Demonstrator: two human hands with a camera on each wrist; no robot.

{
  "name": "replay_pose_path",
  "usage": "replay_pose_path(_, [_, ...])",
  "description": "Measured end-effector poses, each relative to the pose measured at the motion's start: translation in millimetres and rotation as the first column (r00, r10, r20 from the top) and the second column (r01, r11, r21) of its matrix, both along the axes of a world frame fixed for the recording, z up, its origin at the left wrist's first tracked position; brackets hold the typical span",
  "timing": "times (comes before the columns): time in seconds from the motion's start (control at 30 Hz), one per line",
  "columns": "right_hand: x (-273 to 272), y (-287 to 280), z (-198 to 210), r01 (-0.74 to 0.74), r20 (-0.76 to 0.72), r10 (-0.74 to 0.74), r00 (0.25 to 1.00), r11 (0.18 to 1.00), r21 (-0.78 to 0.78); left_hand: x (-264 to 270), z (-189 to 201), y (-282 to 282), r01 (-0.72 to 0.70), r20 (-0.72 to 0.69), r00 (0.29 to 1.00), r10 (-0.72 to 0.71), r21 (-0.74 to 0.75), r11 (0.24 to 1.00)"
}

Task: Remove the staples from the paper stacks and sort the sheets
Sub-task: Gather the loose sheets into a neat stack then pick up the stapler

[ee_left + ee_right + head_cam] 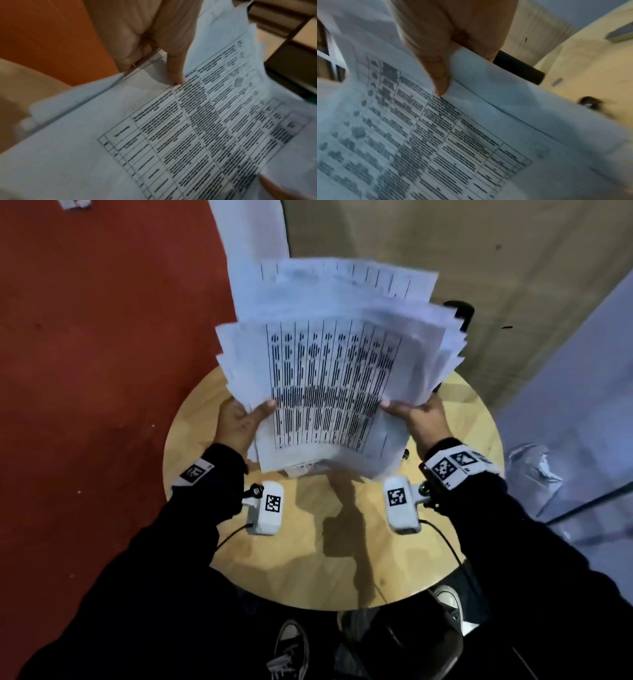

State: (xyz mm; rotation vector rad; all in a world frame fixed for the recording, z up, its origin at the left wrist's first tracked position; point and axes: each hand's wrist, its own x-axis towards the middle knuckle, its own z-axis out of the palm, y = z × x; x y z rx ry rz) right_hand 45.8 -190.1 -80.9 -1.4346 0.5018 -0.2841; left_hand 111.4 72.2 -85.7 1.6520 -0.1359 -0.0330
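I hold a thick stack of printed sheets (329, 385) in the air above a round wooden table (308, 559). Its top page carries a ruled table of text, and the far edges fan out unevenly. My left hand (253, 414) grips the stack's near-left edge, thumb on top and fingers hidden underneath. My right hand (404, 409) grips the near-right edge the same way. In the left wrist view the left thumb (176, 70) presses on the top sheet (188, 135). In the right wrist view the right thumb (440, 81) pinches the sheets (453, 135). No staple can be made out.
A small dark object (406, 455) lies on the table under the stack's right corner, blurred in the right wrist view (590, 104). A black rounded part (459, 313) shows beyond the table. Red floor (85, 354) lies to the left, a crumpled plastic bag (531, 470) to the right.
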Motion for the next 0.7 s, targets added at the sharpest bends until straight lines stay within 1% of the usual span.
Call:
replay_pose_path(0.1, [7.6, -13.6, 15.8, -0.080, 0.041, 0.080, 0.996, 0.997, 0.005, 6.0, 32.8, -10.0, 0.105, 0.040, 0.994, -0.104, -0.017, 0.994])
replay_pose_path(0.17, [12.6, -20.8, 15.5, -0.089, 0.007, 0.089, 0.996, 0.996, -0.007, 8.9, 44.6, -16.6, 0.151, 0.031, 0.988, -0.151, 0.017, 0.988])
replay_pose_path(0.23, [17.4, -25.7, 8.6, -0.066, -0.025, 0.066, 0.998, 0.998, 0.011, 13.6, 46.3, -19.4, 0.168, -0.017, 0.986, -0.167, 0.038, 0.985])
replay_pose_path(0.3, [19.0, -26.6, -2.0, -0.047, -0.056, 0.050, 0.997, 0.998, 0.045, 16.3, 41.7, -20.3, 0.217, -0.056, 0.974, -0.218, -0.023, 0.976])
replay_pose_path(0.33, [17.3, -25.7, -6.8, -0.043, -0.065, 0.046, 0.997, 0.997, 0.059, 17.8, 33.5, -18.3, 0.217, -0.089, 0.971, -0.223, -0.076, 0.973])
replay_pose_path(0.37, [14.9, -25.3, -13.3, -0.029, -0.080, 0.034, 0.996, 0.997, 0.066, 17.9, 21.5, -13.1, 0.194, -0.155, 0.966, -0.208, -0.098, 0.976])
replay_pose_path(0.4, [12.3, -24.7, -20.5, -0.020, -0.092, 0.027, 0.995, 0.997, 0.078, 12.8, 7.8, -5.0, 0.171, -0.241, 0.952, -0.188, -0.087, 0.981])
replay_pose_path(0.43, [10.0, -26.5, -29.7, -0.006, -0.115, 0.016, 0.993, 0.996, 0.088, 6.3, -9.2, 6.4, 0.170, -0.324, 0.930, -0.171, -0.030, 0.985])
replay_pose_path(0.5, [5.7, -29.3, -44.3, -0.010, -0.168, 0.026, 0.985, 0.995, 0.097, -9.4, -45.4, 31.6, 0.238, -0.443, 0.879, -0.175, 0.090, 0.967])
replay_pose_path(0.53, [4.4, -32.0, -53.5, -0.027, -0.209, 0.045, 0.977, 0.996, 0.087, -17.5, -58.6, 40.5, 0.246, -0.485, 0.858, -0.168, 0.101, 0.964])
replay_pose_path(0.57, [2.0, -32.6, -60.2, -0.048, -0.255, 0.066, 0.965, 0.996, 0.076, -23.8, -69.6, 46.6, 0.227, -0.510, 0.848, -0.144, 0.102, 0.969])
replay_pose_path(0.63, [-0.6, -34.2, -71.7, -0.083, -0.331, 0.100, 0.938, 0.994, 0.066, -29.7, -83.3, 50.3, 0.184, -0.513, 0.853, -0.093, 0.129, 0.974])
replay_pose_path(0.7, [-1.0, -31.2, -78.8, -0.131, -0.389, 0.134, 0.912, 0.991, 0.034, -30.0, -92.2, 51.9, 0.175, -0.542, 0.838, -0.068, 0.148, 0.973])
